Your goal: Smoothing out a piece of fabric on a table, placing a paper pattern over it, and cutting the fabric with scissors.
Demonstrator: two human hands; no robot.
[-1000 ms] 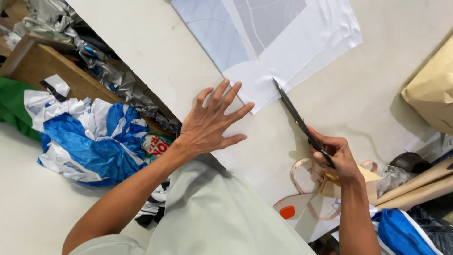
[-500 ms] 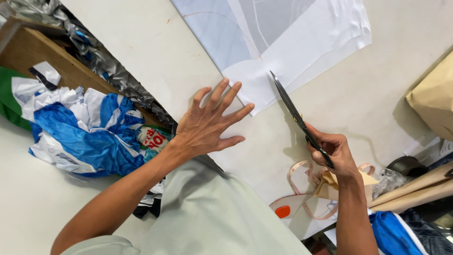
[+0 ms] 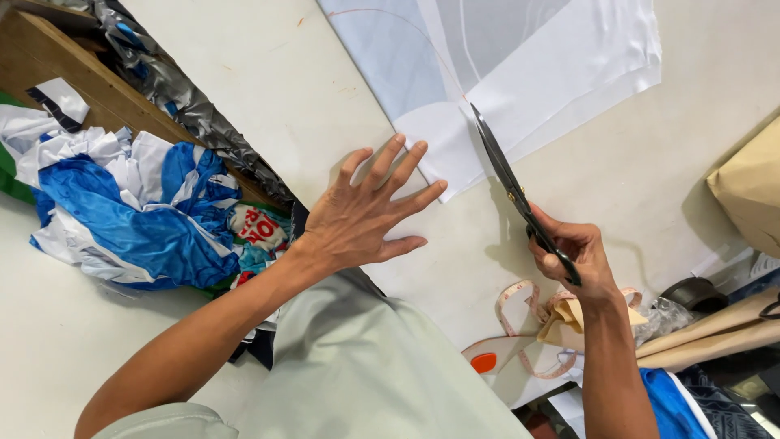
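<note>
Scissors [image 3: 508, 183], black, blades together, gripped in the right hand [image 3: 569, 256], tips at the white fabric [image 3: 561, 73] edge. Left hand [image 3: 366, 215], fingers [image 3: 390, 162] spread, flat on the fabric corner. Bare tabletop [image 3: 650, 171] lies beyond; tape measure [image 3: 520, 305] beneath the wrist, crumpled blue cloth [image 3: 138, 219] left.

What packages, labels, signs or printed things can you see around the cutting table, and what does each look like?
Crumpled white fabric scrap with red print: in the scrap pile left of the left hand.
Pink-and-white measuring tape with small marks: looped on the table below the right hand, which holds black scissors.
No screens or signs in view.
</note>
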